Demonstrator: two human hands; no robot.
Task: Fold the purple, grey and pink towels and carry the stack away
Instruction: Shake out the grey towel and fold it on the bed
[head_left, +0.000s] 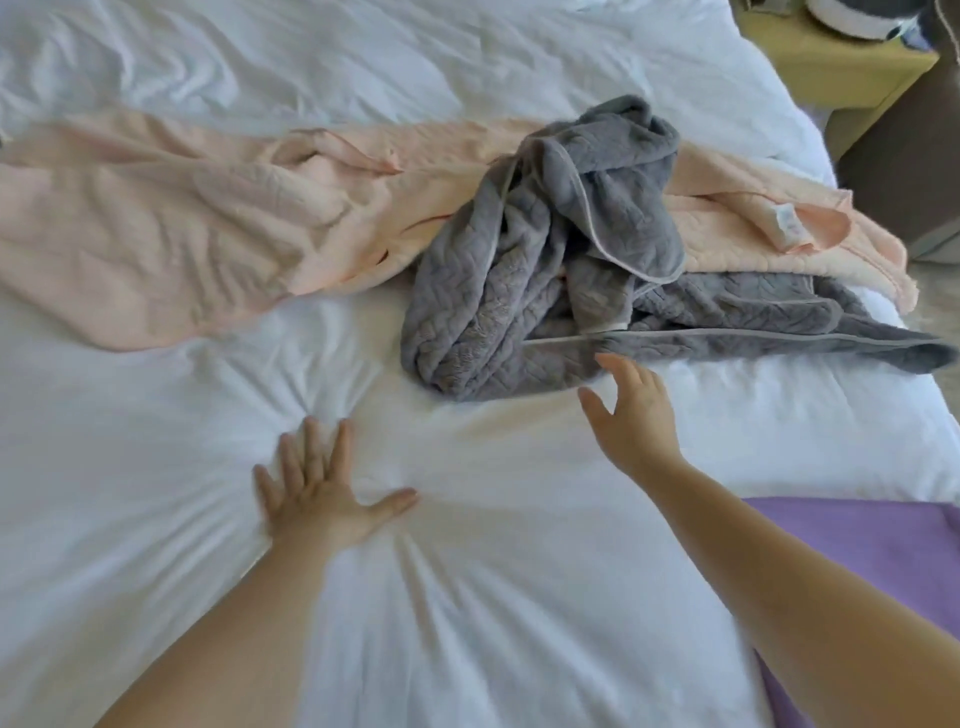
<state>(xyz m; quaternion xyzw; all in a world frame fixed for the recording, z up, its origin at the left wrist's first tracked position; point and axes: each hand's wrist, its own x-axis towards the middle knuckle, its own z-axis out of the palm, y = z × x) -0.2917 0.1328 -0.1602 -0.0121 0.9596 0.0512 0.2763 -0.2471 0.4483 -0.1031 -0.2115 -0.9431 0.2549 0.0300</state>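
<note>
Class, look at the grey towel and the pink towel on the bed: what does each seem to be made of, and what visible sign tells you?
Grey towel: probably thick plush fabric, matte, embossed with a braid-like pattern and pale edge piping. Pink towel: apparently a thinner soft textile, matte, lying in fine wrinkles.

On the bed (156, 519), the grey towel (524, 270) lies bunched over the pink towel (156, 228) — purple towel (883, 561) nearer, at right.
</note>
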